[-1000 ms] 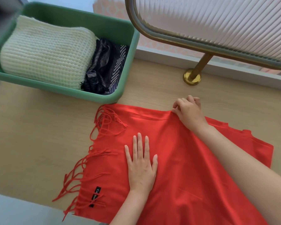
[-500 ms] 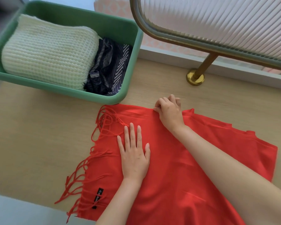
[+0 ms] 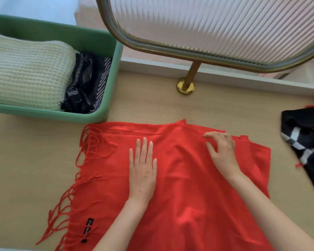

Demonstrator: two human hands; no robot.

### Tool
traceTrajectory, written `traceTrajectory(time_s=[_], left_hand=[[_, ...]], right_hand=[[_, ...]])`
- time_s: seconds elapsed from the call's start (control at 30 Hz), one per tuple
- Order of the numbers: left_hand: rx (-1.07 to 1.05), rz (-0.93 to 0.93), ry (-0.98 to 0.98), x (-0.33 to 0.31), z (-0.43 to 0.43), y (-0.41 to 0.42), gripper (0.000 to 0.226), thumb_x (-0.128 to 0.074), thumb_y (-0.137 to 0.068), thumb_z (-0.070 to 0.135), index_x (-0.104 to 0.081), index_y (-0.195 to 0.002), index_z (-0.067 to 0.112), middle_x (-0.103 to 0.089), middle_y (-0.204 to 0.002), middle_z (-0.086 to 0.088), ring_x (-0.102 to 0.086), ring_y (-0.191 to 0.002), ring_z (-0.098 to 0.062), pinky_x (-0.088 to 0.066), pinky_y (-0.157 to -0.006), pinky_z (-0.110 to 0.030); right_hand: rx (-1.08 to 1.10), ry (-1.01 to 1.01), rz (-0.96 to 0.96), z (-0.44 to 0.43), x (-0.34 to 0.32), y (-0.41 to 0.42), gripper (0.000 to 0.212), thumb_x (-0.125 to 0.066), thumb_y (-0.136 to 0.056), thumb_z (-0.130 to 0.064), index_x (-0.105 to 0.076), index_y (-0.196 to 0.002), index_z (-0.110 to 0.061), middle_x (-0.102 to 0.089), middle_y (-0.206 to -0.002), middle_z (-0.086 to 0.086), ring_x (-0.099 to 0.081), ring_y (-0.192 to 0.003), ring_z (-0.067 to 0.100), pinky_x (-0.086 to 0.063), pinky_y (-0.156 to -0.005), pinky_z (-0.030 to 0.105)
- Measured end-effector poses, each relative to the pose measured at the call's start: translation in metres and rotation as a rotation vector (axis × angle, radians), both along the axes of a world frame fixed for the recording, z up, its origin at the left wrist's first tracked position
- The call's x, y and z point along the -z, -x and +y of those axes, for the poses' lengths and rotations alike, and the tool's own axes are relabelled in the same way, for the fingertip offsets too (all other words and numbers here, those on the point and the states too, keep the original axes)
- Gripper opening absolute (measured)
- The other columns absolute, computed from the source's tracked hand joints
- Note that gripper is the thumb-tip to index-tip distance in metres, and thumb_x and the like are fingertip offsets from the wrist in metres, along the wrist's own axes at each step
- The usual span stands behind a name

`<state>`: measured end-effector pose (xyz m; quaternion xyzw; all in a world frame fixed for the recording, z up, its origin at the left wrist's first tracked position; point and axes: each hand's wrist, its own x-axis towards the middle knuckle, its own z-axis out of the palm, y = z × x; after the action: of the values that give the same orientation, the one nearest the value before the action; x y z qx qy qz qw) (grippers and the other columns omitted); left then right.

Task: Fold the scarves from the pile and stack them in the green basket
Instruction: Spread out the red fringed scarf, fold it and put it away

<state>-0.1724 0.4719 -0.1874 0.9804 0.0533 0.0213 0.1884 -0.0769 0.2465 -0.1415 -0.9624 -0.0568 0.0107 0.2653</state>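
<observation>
A red scarf (image 3: 188, 196) with a fringe on its left edge lies spread on the wooden table. My left hand (image 3: 142, 169) presses flat on its middle, fingers straight. To the right, near the scarf's far edge, my right hand (image 3: 222, 151) rests on the cloth with spread, slightly bent fingers. The green basket (image 3: 109, 98) stands at the back left. It holds a folded cream knit scarf (image 3: 25, 73) and a dark patterned scarf (image 3: 89, 82).
A black and white scarf (image 3: 304, 142) lies at the right edge of the table (image 3: 34, 160). A ribbed panel in a brass frame (image 3: 207, 29) stands behind, with its brass foot (image 3: 186, 86) on the table beyond the red scarf.
My right hand has let go of the scarf's far edge, opened and moved right. The left hand stays flat on the cloth. The view shifted, bringing the black and white scarf into sight.
</observation>
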Motion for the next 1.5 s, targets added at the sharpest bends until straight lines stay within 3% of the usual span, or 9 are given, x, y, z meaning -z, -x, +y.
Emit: traceTrajectory(time_s=[0.33,0.57,0.77,0.87,1.0,1.13,1.27,1.4,1.5], left_hand=[[0.145,0.028,-0.069,0.015,-0.015,-0.053,0.056,-0.025,-0.099,0.034,-0.026,-0.151,0.013,-0.02,-0.159,-0.003,-0.012,-0.148,-0.016,-0.011,-0.119,-0.039],[0.179,0.047,-0.116,0.018,-0.015,-0.052,0.056,-0.025,-0.098,0.047,-0.019,-0.152,0.034,-0.008,-0.162,-0.001,-0.003,-0.149,-0.016,-0.009,-0.12,-0.045],[0.179,0.042,-0.128,0.017,-0.014,-0.052,0.055,-0.025,-0.098,0.048,-0.02,-0.152,0.035,-0.009,-0.162,0.0,-0.003,-0.149,-0.016,-0.008,-0.12,-0.044],[0.168,0.041,-0.126,0.016,-0.014,-0.052,0.056,-0.026,-0.098,0.048,-0.02,-0.152,0.035,-0.008,-0.162,0.001,-0.002,-0.149,-0.015,-0.006,-0.121,-0.044],[0.164,0.039,-0.124,0.016,-0.015,-0.052,0.056,-0.026,-0.098,0.048,-0.02,-0.152,0.035,-0.007,-0.162,0.001,-0.002,-0.149,-0.015,-0.007,-0.12,-0.045],[0.165,0.028,-0.121,0.016,-0.015,-0.051,0.056,-0.027,-0.097,0.047,-0.022,-0.152,0.034,-0.009,-0.162,0.001,-0.004,-0.149,-0.015,-0.009,-0.12,-0.045],[0.167,0.028,-0.119,0.016,-0.014,-0.051,0.057,-0.027,-0.097,0.048,-0.022,-0.152,0.033,-0.009,-0.162,0.001,-0.004,-0.149,-0.016,-0.009,-0.12,-0.045],[0.171,0.022,-0.117,0.016,-0.014,-0.051,0.057,-0.026,-0.097,0.048,-0.022,-0.152,0.033,-0.009,-0.162,0.0,-0.005,-0.149,-0.017,-0.008,-0.12,-0.044],[0.177,0.033,-0.131,0.016,-0.014,-0.052,0.058,-0.024,-0.097,0.049,-0.022,-0.152,0.032,-0.01,-0.162,-0.001,-0.005,-0.149,-0.017,-0.008,-0.12,-0.044]], right_hand=[[0.044,0.101,0.112,-0.065,0.005,-0.027,0.03,-0.072,-0.082,-0.018,-0.067,-0.112,-0.019,-0.065,-0.111,0.001,-0.048,-0.111,0.027,-0.025,-0.089,0.031],[0.033,0.118,0.094,-0.087,0.014,-0.034,0.008,-0.073,-0.081,-0.02,-0.068,-0.086,-0.016,-0.066,-0.091,-0.001,-0.05,-0.099,0.026,-0.016,-0.08,0.024],[0.082,0.204,-0.003,-0.112,0.007,-0.046,0.019,-0.064,-0.089,-0.032,-0.064,-0.078,-0.016,-0.063,-0.064,0.001,-0.063,-0.072,0.022,-0.013,-0.108,0.031],[0.092,0.195,-0.004,-0.124,0.001,-0.053,0.028,-0.057,-0.094,-0.035,-0.065,-0.075,-0.017,-0.06,-0.062,-0.001,-0.062,-0.072,0.02,-0.012,-0.11,0.033],[0.169,-0.056,0.089,-0.146,-0.006,-0.042,0.028,-0.052,-0.095,-0.037,-0.069,-0.086,-0.017,-0.064,-0.078,-0.006,-0.056,-0.085,0.021,-0.034,-0.099,0.042],[0.188,-0.036,0.151,-0.179,0.002,-0.01,0.042,-0.047,-0.084,-0.054,-0.068,-0.1,-0.021,-0.062,-0.097,-0.009,-0.05,-0.095,0.014,-0.035,-0.097,0.041],[0.44,-0.131,0.167,-0.191,0.009,0.016,0.038,-0.068,-0.087,-0.021,-0.058,-0.122,-0.012,-0.053,-0.118,0.004,-0.048,-0.109,0.025,-0.039,-0.101,0.042],[0.747,-0.345,0.292,-0.177,0.007,0.029,0.037,-0.072,-0.084,-0.026,-0.059,-0.112,-0.006,-0.059,-0.095,0.003,-0.058,-0.095,0.025,-0.042,-0.084,0.031],[0.708,-0.355,0.355,-0.168,0.009,0.032,0.02,-0.074,-0.081,-0.019,-0.066,-0.088,-0.002,-0.066,-0.082,0.012,-0.059,-0.079,0.022,-0.043,-0.072,0.033]])
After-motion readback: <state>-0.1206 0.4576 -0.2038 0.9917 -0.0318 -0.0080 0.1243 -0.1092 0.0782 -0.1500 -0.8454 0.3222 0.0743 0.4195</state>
